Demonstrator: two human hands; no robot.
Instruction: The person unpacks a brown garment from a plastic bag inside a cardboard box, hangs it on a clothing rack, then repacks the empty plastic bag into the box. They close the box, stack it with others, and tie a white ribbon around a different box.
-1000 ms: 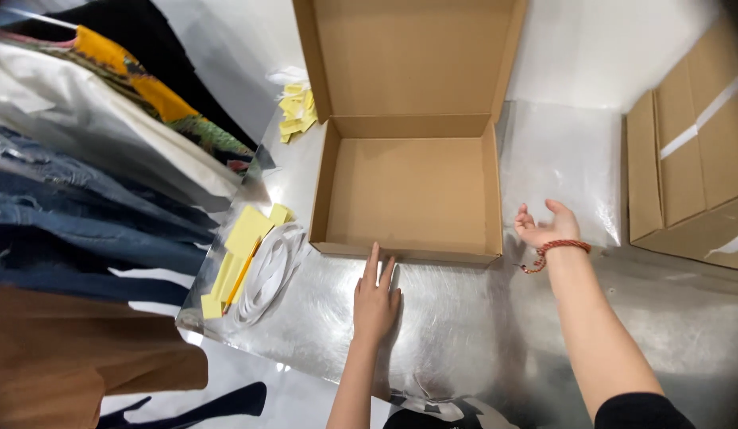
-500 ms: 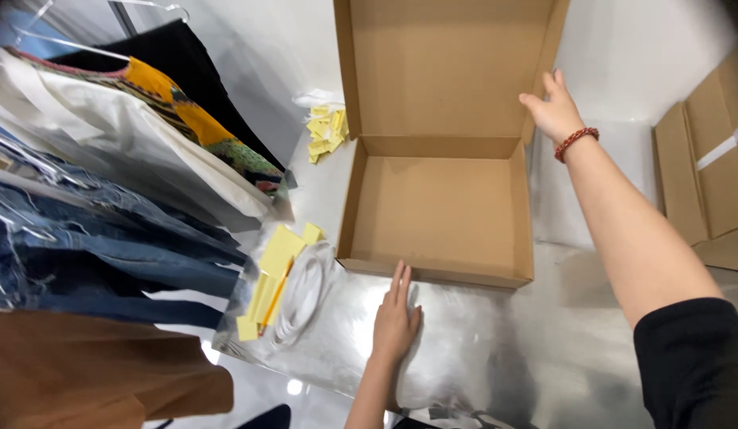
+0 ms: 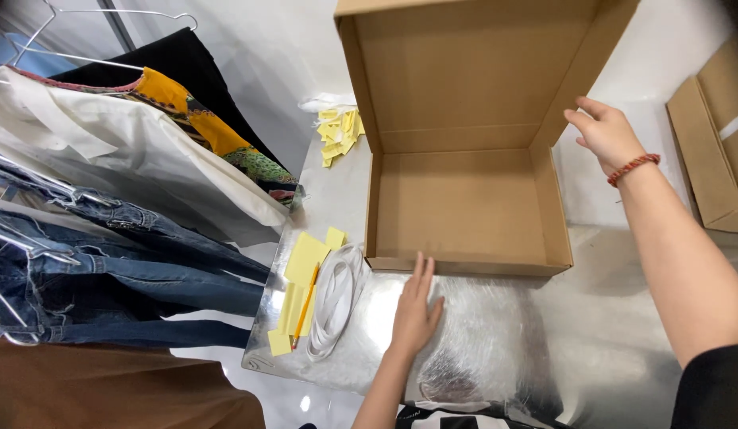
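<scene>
Left hand point(image 3: 414, 311) flat, palm down; right hand point(image 3: 607, 135) raised, fingers loosely curled.

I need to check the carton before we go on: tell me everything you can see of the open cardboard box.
The cardboard box is a shallow, square, plain brown mailer carton, empty inside. Its hinged lid stands open and upright at the far side, side flaps folded in. It sits on the shiny silver table. The right hand touches the lid's right flap; the left hand lies flat on the table with fingertips at the front wall.
</scene>
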